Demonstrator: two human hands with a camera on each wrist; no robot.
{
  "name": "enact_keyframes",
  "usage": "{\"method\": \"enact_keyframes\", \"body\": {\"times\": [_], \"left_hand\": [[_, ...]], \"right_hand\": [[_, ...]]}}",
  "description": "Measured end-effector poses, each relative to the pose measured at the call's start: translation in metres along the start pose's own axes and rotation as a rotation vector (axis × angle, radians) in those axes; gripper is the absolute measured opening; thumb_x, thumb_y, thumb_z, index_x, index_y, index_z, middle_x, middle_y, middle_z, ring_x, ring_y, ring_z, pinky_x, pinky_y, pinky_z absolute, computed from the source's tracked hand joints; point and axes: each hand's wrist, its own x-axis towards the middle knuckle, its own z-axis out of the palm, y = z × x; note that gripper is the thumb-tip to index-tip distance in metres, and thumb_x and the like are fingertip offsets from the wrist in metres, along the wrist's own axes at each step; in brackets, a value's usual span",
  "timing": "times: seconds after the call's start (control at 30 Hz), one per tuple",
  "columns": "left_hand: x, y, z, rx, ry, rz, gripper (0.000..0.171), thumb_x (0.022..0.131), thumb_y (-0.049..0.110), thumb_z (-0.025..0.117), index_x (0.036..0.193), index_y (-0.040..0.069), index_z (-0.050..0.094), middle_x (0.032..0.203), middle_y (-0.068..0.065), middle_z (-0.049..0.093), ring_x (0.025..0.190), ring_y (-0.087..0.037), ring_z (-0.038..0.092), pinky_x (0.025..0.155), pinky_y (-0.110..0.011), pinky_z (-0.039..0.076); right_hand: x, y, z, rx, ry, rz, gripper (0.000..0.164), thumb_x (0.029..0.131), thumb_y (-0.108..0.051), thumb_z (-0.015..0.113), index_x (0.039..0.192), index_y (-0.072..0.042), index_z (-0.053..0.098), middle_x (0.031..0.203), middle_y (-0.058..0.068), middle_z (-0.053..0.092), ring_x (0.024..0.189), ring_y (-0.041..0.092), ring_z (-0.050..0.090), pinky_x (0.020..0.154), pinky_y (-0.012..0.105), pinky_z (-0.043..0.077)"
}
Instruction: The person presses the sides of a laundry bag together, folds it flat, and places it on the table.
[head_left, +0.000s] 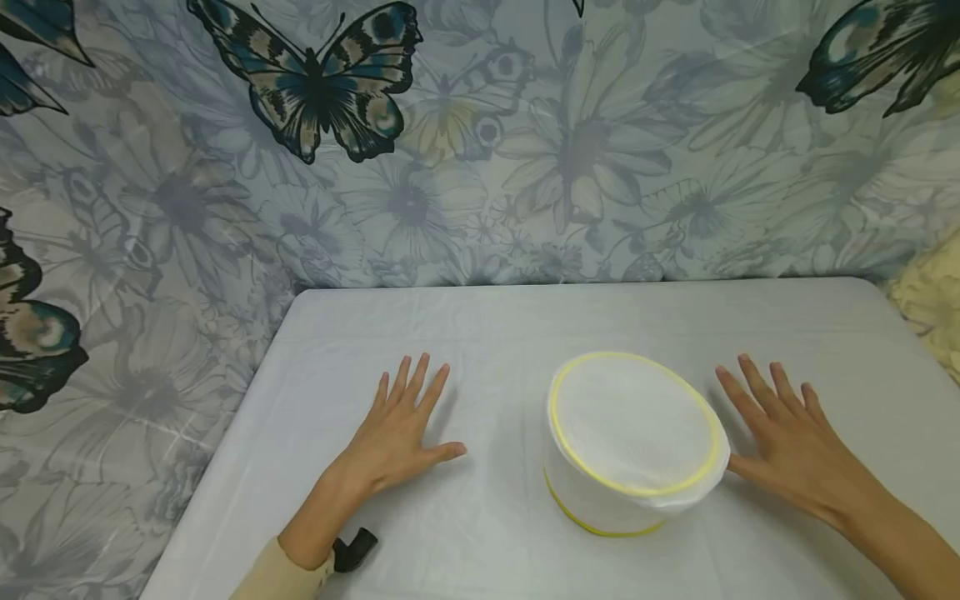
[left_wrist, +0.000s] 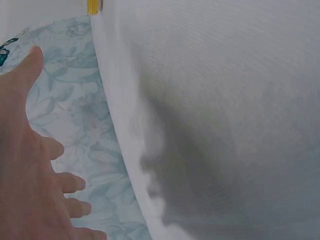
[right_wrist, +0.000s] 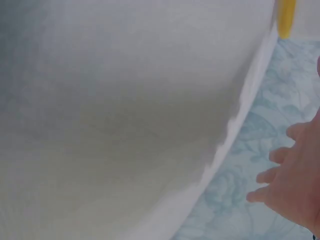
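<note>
A round white mesh bag (head_left: 633, 425) with yellow piping around its top and base stands on the white-covered table, right of the middle. My left hand (head_left: 401, 433) is to its left, palm down with fingers spread, apart from it and holding nothing. On the bag's other side is my right hand (head_left: 791, 450), fingers also spread, its thumb tip right at the bag's side in the head view. In the left wrist view the left hand (left_wrist: 35, 165) shows straight fingers above the table. The right wrist view shows the right hand (right_wrist: 297, 175) with bare fingers and a strip of yellow piping (right_wrist: 286, 20).
The white tablecloth (head_left: 465, 333) reaches back to a curtain (head_left: 450, 208) printed with flowers and butterflies. A pale yellow ruffled thing (head_left: 930, 300) stands past the table's right edge. A black piece (head_left: 355, 550) sits at my left wrist by the sleeve.
</note>
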Motion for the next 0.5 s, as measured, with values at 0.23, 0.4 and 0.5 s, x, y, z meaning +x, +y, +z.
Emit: {"method": "enact_keyframes", "body": {"times": [0.23,0.4,0.5], "left_hand": [[0.0,0.008,-0.007,-0.021,0.031,0.036,0.106,0.085,0.076,0.055,0.161,0.024,0.001,0.166,-0.006,-0.009,0.151,-0.028,-0.01,0.12,-0.057,0.005],[0.001,0.015,-0.014,-0.069,0.07,0.078,0.109,0.083,0.072,0.062,0.161,0.026,0.002,0.166,-0.001,-0.008,0.152,-0.027,-0.009,0.12,-0.054,0.017],[0.002,0.02,-0.019,-0.061,0.084,0.1,0.108,0.083,0.075,0.059,0.161,0.026,0.002,0.166,0.0,-0.008,0.152,-0.026,-0.008,0.118,-0.055,0.022]], "right_hand": [[0.001,-0.01,-0.014,0.075,0.005,-0.002,0.104,0.085,-0.046,0.074,0.161,-0.018,0.009,0.167,0.004,-0.006,0.15,0.03,-0.014,0.116,0.058,-0.015],[0.001,-0.017,-0.026,0.162,0.006,-0.033,0.103,0.086,-0.037,0.075,0.161,-0.018,0.008,0.167,0.005,-0.004,0.151,0.032,-0.012,0.116,0.055,-0.017],[0.002,-0.019,-0.032,0.209,0.018,-0.056,0.102,0.086,-0.032,0.076,0.161,-0.018,0.01,0.167,0.005,0.0,0.151,0.031,-0.01,0.118,0.052,-0.015]]}}
